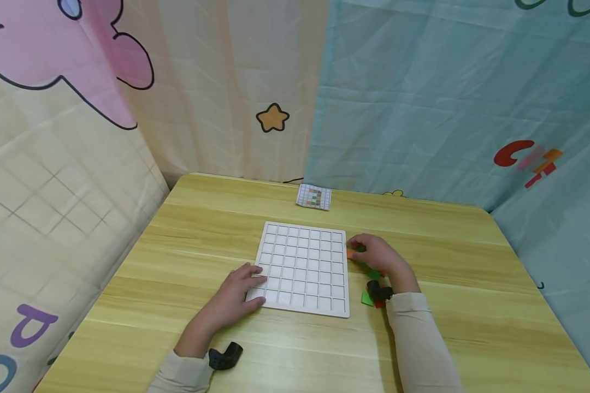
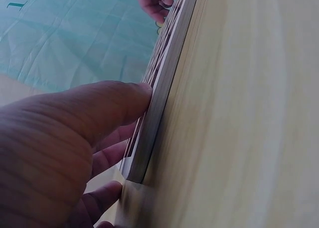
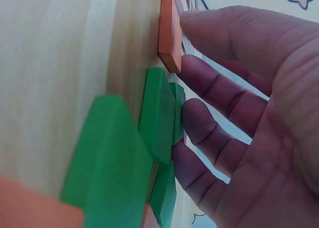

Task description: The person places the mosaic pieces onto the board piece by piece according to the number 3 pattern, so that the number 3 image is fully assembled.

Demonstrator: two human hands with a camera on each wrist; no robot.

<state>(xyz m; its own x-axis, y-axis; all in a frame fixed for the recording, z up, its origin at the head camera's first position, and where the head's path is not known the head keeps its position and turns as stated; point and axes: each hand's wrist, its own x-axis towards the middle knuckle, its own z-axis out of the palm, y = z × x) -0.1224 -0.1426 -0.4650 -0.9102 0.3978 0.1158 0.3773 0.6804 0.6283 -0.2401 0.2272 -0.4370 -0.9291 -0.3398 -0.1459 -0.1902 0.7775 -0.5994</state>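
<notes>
A white gridded board (image 1: 302,270) lies flat on the table. My left hand (image 1: 236,292) rests on its left edge near the front corner, fingers spread; the left wrist view shows the thumb (image 2: 117,106) lying along the rim. Beside the board's right edge, my right hand (image 1: 378,254) holds an orange tile (image 3: 171,36) between thumb and index finger, at its two ends. Its other fingers are loosely bent beside several green tiles (image 3: 158,115), which overlap in a loose pile. Part of the orange tile is hidden by the hand in the head view.
Behind the board lies a small card with a coloured grid pattern (image 1: 313,197). A bright green tile (image 1: 367,298) and a red tile (image 1: 379,304) sit under the right wrist, near its black camera (image 1: 377,290). Printed curtains (image 1: 398,98) border the wooden table (image 1: 216,213).
</notes>
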